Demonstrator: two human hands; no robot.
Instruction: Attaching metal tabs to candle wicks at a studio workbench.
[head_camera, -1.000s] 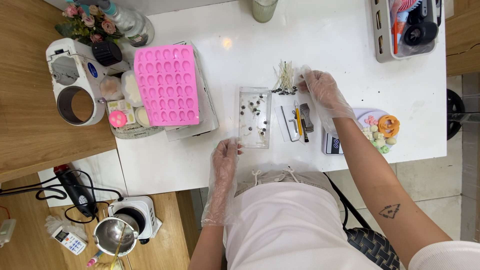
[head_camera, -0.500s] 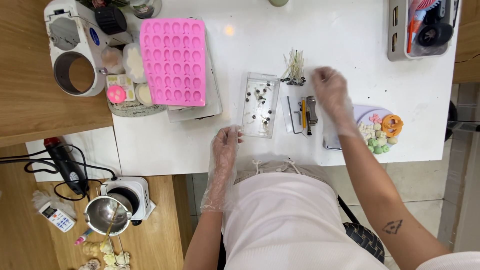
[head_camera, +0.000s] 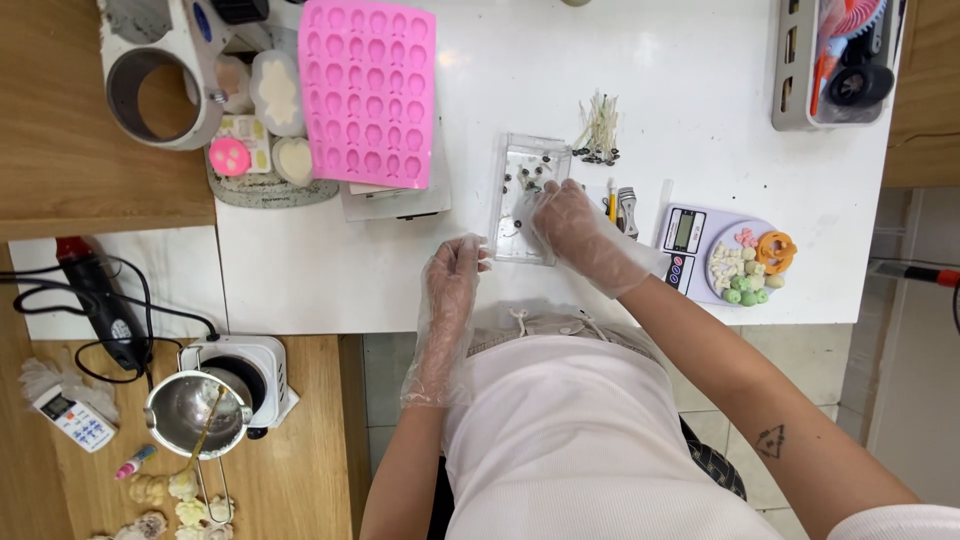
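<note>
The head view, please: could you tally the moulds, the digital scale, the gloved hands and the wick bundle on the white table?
Pink silicone mould: 1
Clear mould: 1
Digital scale: 1
Wick bundle: 1
Gloved hands, left hand and right hand: 2
Total: 6

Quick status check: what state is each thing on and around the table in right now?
Clear tray: open, small wick tabs inside.
Left hand: gloved, at tray's near corner.
Right hand: gloved, over tray.
Pink mold: cavities empty.
Scale: small wax shapes on its plate.
Metal pot: on hot plate.
</note>
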